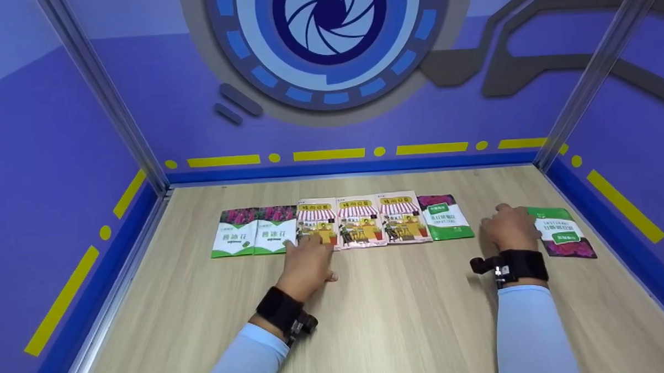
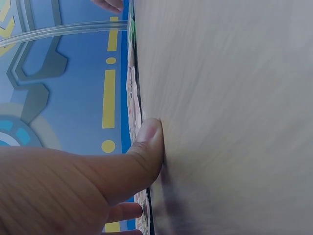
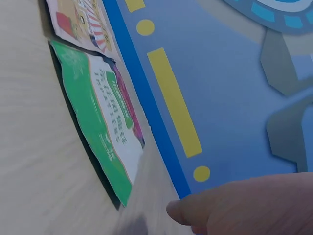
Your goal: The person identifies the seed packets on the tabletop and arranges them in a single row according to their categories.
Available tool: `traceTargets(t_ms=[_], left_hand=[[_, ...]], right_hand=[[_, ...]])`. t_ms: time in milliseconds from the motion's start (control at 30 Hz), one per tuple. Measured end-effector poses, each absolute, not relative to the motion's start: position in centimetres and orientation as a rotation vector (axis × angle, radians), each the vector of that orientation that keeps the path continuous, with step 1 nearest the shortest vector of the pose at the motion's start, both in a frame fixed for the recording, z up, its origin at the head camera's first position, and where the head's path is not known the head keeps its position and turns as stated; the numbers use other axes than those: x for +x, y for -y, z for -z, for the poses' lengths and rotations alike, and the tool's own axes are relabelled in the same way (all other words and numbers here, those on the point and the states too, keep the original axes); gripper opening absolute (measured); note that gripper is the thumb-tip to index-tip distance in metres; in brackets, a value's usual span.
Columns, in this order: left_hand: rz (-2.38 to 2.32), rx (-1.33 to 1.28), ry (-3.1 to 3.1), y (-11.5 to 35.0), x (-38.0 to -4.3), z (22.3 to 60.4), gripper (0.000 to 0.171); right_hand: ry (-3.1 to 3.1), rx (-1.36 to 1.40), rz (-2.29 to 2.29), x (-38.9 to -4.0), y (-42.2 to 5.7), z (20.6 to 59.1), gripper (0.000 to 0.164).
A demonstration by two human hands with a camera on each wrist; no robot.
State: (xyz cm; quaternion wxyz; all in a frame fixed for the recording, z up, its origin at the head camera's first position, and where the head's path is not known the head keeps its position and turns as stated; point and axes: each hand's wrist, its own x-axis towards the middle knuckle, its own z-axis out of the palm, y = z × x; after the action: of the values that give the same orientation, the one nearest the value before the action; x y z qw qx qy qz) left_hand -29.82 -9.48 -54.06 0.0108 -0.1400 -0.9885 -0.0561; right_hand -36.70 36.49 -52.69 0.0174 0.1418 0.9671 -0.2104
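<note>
In the head view, a row of seed packets lies on the table. My left hand rests at the row's near edge, fingertips on the lower edges of a white-and-green packet and a pink packet; its thumb comes down to the wood in the left wrist view. My right hand lies low over the table, right of the row's last green packet. Close against its outer side is a separate green packet, turned upside down. In the right wrist view the right thumb shows, pinching nothing visible.
Two more pink packets and another white-and-green packet fill out the row. The wooden table is bounded by a purple back wall and side walls with metal corner posts.
</note>
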Motion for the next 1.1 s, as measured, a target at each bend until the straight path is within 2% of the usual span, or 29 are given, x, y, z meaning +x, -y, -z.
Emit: traceTargets(t_ms=[200, 433, 667, 1100], left_hand=[[0.180, -0.436, 3.087, 9.5, -29.8, 54.1, 0.064], [0.175, -0.435, 3.096, 9.4, -29.7, 54.0, 0.067], [0.156, -0.429, 3.110, 9.4, -29.9, 54.1, 0.060], [0.164, -0.427, 3.099, 9.3, -29.7, 53.9, 0.066]], right_hand=[[-2.862, 0.623, 0.675, -36.3, -38.0, 52.6, 0.082], [-2.790, 0.618, 0.666, -36.3, -39.0, 53.2, 0.102], [-2.807, 0.644, 0.655, -36.6, -39.1, 53.4, 0.089], [-2.775, 0.728, 0.647, -36.5, -39.4, 52.8, 0.095]])
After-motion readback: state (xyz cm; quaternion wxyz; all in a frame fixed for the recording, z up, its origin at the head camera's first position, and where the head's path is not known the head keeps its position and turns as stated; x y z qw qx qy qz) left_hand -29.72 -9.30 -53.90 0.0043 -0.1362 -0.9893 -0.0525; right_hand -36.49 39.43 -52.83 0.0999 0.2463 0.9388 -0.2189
